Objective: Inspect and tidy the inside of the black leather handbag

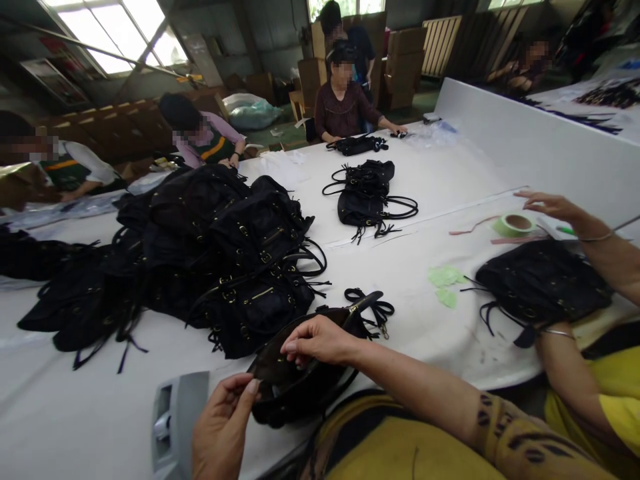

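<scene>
Apparently both hands' fingers (295,347) pinch the bag (295,387)

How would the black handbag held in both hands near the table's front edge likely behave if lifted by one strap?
The black handbag would probably sag, since it already folds under the right hand and left hand. Its metal fittings may add some weight. Its straps look likely to dangle.

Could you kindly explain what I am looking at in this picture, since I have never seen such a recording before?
There is no machine: a person wears a camera on the head, looking down at their own bare hands. The left hand and right hand both hold a black bag at the edge of a white table. A pile of bags lies ahead. At right, a co-worker's hand reaches over a tape roll, beside another bag. More people sit at the far side.
</scene>
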### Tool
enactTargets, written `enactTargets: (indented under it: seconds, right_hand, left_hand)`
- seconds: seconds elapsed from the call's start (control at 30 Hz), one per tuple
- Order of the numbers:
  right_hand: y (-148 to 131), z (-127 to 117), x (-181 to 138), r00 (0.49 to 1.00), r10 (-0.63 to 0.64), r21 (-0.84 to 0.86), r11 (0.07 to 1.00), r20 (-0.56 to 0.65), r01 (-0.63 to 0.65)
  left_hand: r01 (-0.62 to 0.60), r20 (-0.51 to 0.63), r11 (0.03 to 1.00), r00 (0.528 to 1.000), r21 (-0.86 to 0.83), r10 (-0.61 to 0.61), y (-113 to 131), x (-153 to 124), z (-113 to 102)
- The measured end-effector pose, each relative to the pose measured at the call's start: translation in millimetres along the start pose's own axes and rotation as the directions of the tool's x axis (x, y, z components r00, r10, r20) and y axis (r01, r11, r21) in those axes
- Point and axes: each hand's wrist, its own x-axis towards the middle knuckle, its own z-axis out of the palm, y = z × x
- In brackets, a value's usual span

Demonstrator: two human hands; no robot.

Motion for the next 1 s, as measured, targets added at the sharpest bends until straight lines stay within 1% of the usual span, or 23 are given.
enactTargets:
  seconds: [0.07,0.1,0.13,0.17,0.2,0.23,0.27,0.33,0.4,0.43,0.5,0.6,0.7,0.8,0.87,0.93,0.97,1.0]
  right_hand:
    - [4,6,2,0.992,-0.126,-0.187,0.975,-0.010,0.122]
    - [6,9,4,0.977,-0.214,-0.302,0.931,-0.001,0.204]
    - [8,12,6,0.955,-0.296,-0.405,0.869,0.031,0.283]
    - [10,14,7,0.933,-0.351,-0.482,0.804,0.086,0.347]
    - [13,17,9,0.919,-0.369,-0.524,0.759,0.142,0.386]
    - [16,19,11,0.919,-0.348,-0.539,0.746,0.185,0.391]
    - [19,20,12,0.933,-0.294,-0.545,0.757,0.209,0.361]
    - [26,22,12,0.963,-0.145,-0.562,0.788,0.227,0.251]
    - [33,22,10,0.972,-0.040,-0.579,0.797,0.230,0.170]
    - [36,22,8,0.971,-0.019,-0.579,0.800,0.237,0.157]
    - [41,20,5,0.971,-0.030,-0.539,0.827,0.239,0.159]
    - [42,18,2,0.977,-0.025,-0.412,0.904,0.212,0.112]
    - [39,17,0,0.979,0.001,-0.280,0.958,0.202,0.057]
    - [37,19,0,0.978,0.053,-0.206,0.979,0.199,-0.011]
    - [40,20,0,0.980,0.106,-0.173,0.982,0.170,-0.077]
    - [44,22,0,0.978,0.159,-0.143,0.980,0.135,-0.139]
    - [47,23,0,0.975,0.186,-0.124,0.977,0.121,-0.171]
    - [50,23,0,0.972,0.209,-0.106,0.975,0.111,-0.197]
  left_hand:
    - [0.013,0.002,1.000,1.000,-0.022,-0.013,2,-3,4]
    - [0.024,0.015,0.999,1.000,-0.034,-0.024,2,-5,7]
    - [0.037,0.033,0.998,0.999,-0.048,-0.036,2,-7,10]
    - [0.050,0.054,0.997,0.997,-0.066,-0.046,2,-8,14]
    - [0.061,0.073,0.994,0.996,-0.087,-0.055,0,-10,18]
    - [0.072,0.082,0.991,0.995,-0.111,-0.063,-2,-12,21]
    - [0.082,0.082,0.987,0.994,-0.137,-0.071,-5,-13,24]
    - [0.102,0.066,0.978,0.994,-0.182,-0.091,-11,-16,28]
    - [0.132,0.055,0.969,0.991,-0.209,-0.124,-17,-17,29]
    - [0.144,0.055,0.965,0.989,-0.218,-0.135,-20,-18,29]
    - [0.147,0.053,0.962,0.989,-0.229,-0.138,-22,-18,27]
    - [0.093,0.032,0.972,0.996,-0.217,-0.088,-21,-18,26]
    - [0.040,0.042,0.985,0.999,-0.167,-0.033,-14,-19,26]
    - [-0.006,0.067,0.998,0.998,-0.055,0.010,-7,-20,25]
    - [-0.058,0.041,0.996,0.998,0.073,0.055,-4,-18,22]
    - [-0.168,-0.016,0.954,0.984,0.248,0.177,-4,-11,16]
    - [-0.237,-0.029,0.909,0.965,0.344,0.262,-6,-6,12]
    - [-0.300,-0.005,0.851,0.942,0.431,0.335,-7,0,8]
